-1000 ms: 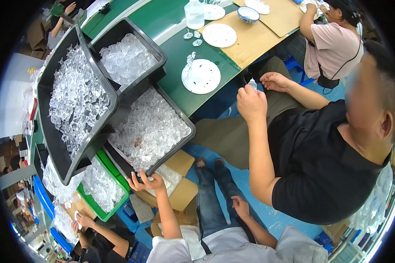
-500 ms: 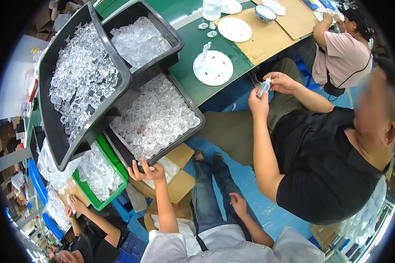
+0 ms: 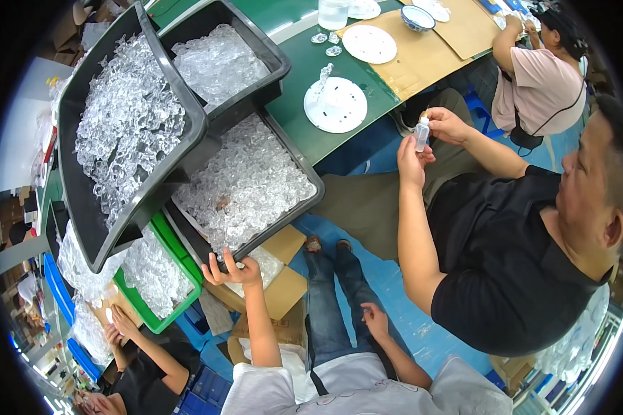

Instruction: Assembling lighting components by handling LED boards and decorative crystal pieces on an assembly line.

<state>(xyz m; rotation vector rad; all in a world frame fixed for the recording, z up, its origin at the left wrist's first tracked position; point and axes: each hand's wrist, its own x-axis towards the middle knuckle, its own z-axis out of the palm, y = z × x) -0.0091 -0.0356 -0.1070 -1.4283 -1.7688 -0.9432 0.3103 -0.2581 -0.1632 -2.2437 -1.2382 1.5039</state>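
My left hand (image 3: pixel 234 270) is at the near corner of a black plastic bin (image 3: pixel 284 235), fingers hooked at its rim and thumb along its edge. Many small clear plastic pieces (image 3: pixel 246 183) fill that bin, with one brownish bit among them. On my jeans, my right hand (image 3: pixel 375 322) rests with loosely bent fingers and nothing in it. To the right, a co-worker in a black shirt holds a small clear dropper bottle (image 3: pixel 422 135) in both hands.
Larger black bins (image 3: pixel 194 117) of clear pieces stand stacked at left, beside a green bin (image 3: pixel 163 325). On the green table (image 3: pixel 291 111) lie white discs (image 3: pixel 336 105), cardboard and a bowl (image 3: pixel 418 19). Other people sit at far right and lower left. Cardboard boxes (image 3: pixel 284 290) stand below.
The co-worker's dropper bottle has turned more upright and shifted slightly right, and the co-worker's fingers have moved on it. My two hands have stayed in place.
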